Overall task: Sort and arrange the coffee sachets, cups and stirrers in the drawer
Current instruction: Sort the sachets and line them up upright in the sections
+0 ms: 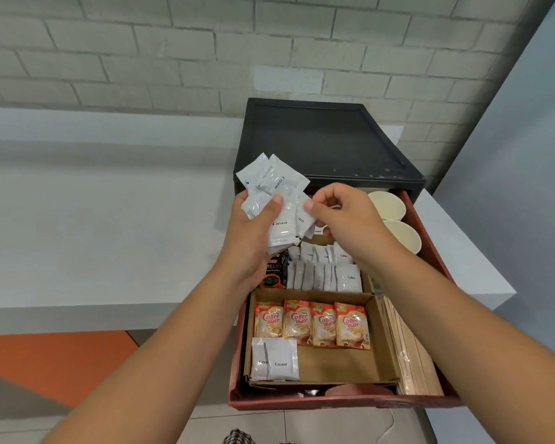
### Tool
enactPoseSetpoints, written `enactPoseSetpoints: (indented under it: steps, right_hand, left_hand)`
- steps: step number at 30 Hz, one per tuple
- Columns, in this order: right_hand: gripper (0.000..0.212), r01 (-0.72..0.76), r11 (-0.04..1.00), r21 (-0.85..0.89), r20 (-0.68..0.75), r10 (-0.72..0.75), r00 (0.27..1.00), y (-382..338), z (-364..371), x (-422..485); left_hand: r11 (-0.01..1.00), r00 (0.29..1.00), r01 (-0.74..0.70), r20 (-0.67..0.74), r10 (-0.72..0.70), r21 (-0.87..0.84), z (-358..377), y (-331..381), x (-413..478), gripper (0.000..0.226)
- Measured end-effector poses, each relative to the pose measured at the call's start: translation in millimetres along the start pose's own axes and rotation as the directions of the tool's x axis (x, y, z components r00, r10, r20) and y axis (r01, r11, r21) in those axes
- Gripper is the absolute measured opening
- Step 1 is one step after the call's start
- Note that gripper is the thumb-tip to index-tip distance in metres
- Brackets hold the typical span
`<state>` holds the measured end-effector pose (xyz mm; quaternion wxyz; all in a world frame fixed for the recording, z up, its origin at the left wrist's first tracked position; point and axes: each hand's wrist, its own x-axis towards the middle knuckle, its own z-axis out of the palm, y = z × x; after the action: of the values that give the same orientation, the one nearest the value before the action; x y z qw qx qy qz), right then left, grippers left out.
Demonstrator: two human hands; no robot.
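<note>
Here: left hand (253, 225) grips a fanned Cream sachet bunch (276, 187), thumb pressed across it. Right hand (343, 219) pinches the bunch's right edge between thumb and forefinger. Both are held over the open drawer (334, 403). Directly below the grip: rows of white Coffee sachets (324, 277). Nearer the body, in a cardboard tray (350, 366): four Coffee mate sachets (311, 323) and two flat Cream packets (274, 358). Right of the grip: two paper cups (386, 205); wooden stirrers (410, 347) nearer than those.

You face a pale brick wall (141, 43) at the far side, a white counter (93, 235) below it, a plain wall (513, 187) right, an orange patch (45, 357) near left, grey floor tiles (318, 427) nearest
</note>
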<state>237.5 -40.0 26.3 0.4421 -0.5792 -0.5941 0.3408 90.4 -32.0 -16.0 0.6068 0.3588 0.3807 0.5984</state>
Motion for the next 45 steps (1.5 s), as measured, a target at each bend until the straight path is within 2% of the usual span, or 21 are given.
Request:
enactPoseSetpoints:
  steps: [3,8,11,13,16,18,22,25,28,31,33,35,39,45]
  right_hand:
    - [0.008,-0.013,1.000,0.003,0.016,0.013,1.000,0,-1,-2]
    - [0.009,-0.015,0.999,0.044,-0.033,0.016,0.999,3,-8,-4]
    - [0.013,0.077,0.997,0.028,-0.096,-0.074,0.993,7,-15,-6]
    - [0.018,0.118,0.993,0.013,-0.086,-0.116,0.989,9,-22,-7]
    - [0.030,0.075,0.997,-0.007,0.021,-0.075,0.997,12,-33,-7]
    - [0.038,0.042,0.999,-0.030,0.152,-0.037,0.988,15,-42,-9]
    - [0.026,0.216,0.929,-0.300,0.349,-0.104,0.931,22,-48,-16]
    - [0.006,0.290,0.879,-0.378,0.512,-0.062,0.857,29,-39,-20]
    - [0.006,0.342,0.801,-0.491,0.718,0.150,0.680,40,-18,-28]
    - [0.005,0.297,0.812,-0.503,0.795,0.300,0.527,51,5,-39]
    - [0.005,0.307,0.789,-0.532,0.799,0.349,0.489,59,16,-42]
    - [0.014,0.346,0.742,-0.574,0.779,0.364,0.511,65,23,-45]
    - [0.013,0.447,0.645,-0.620,0.749,0.317,0.582,67,35,-50]
    - [0.024,0.519,0.567,-0.640,0.733,0.246,0.635,67,43,-54]
  left_hand:
    - [1.000,1.000,-0.001,-0.012,0.000,-0.019,-1,-2,0,0.043]
    - [0.999,1.000,0.009,-0.025,-0.011,-0.052,-4,-1,1,0.042]
    - [0.999,0.999,-0.001,-0.043,-0.001,-0.051,-7,2,3,0.043]
    - [0.999,0.998,-0.005,-0.060,0.002,-0.047,-8,4,4,0.043]
    - [0.999,0.997,-0.014,-0.077,0.011,-0.040,-12,8,6,0.043]
    - [0.999,0.996,-0.022,-0.091,0.020,-0.024,-15,12,8,0.045]
    - [0.999,0.993,-0.038,-0.110,0.037,-0.010,-20,17,11,0.046]
    - [0.999,0.994,-0.037,-0.103,0.035,-0.016,-20,17,11,0.044]
    - [1.000,0.995,-0.024,-0.097,0.022,-0.016,-18,16,10,0.044]
    - [1.000,0.995,-0.015,-0.094,0.014,-0.012,-17,12,9,0.042]
    - [1.000,0.996,-0.015,-0.090,0.014,-0.009,-16,10,8,0.041]
    - [1.000,0.996,-0.015,-0.086,0.014,-0.007,-16,10,7,0.041]
    - [1.000,0.997,-0.016,-0.081,0.015,-0.011,-17,10,7,0.041]
    - [1.000,0.998,-0.014,-0.067,0.012,-0.028,-17,9,7,0.037]
